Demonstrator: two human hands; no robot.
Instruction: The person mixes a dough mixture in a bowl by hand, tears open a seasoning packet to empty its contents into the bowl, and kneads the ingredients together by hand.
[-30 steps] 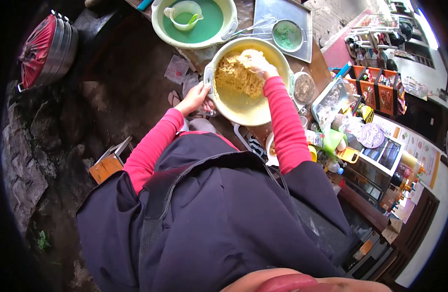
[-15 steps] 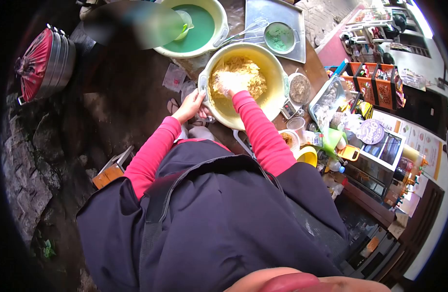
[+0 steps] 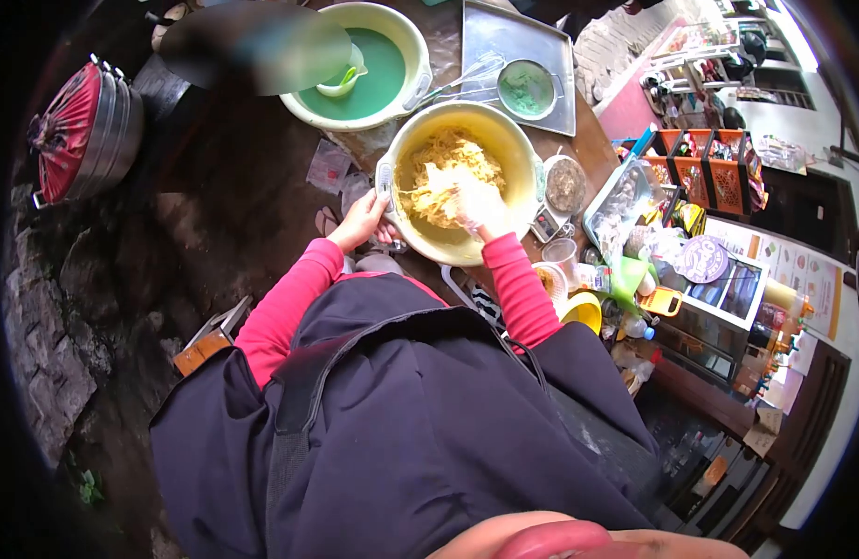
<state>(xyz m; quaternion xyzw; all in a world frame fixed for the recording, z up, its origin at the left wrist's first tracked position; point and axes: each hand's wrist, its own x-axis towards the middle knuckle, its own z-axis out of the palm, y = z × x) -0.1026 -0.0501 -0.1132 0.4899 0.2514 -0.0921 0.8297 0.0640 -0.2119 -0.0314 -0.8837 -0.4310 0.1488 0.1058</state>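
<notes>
A pale yellow basin stands in front of me, with a shredded yellowish mixture heaped inside. My left hand is closed on the basin's handle at its left side. Inside the basin, my right hand is at the near right edge of the mixture. Glare bleaches this hand white, and its fingers do not show clearly; a thin clear glove may cover it.
Beyond stands a basin of green liquid with a ladle-like cup. A metal tray holds a green-dusted strainer and a whisk. Right are a scale, orange baskets and containers; far left, a steamer pot.
My right hand has moved right and toward me within the basin, uncovering more of the mixture. My left hand stays on the handle. The view has shifted slightly.
</notes>
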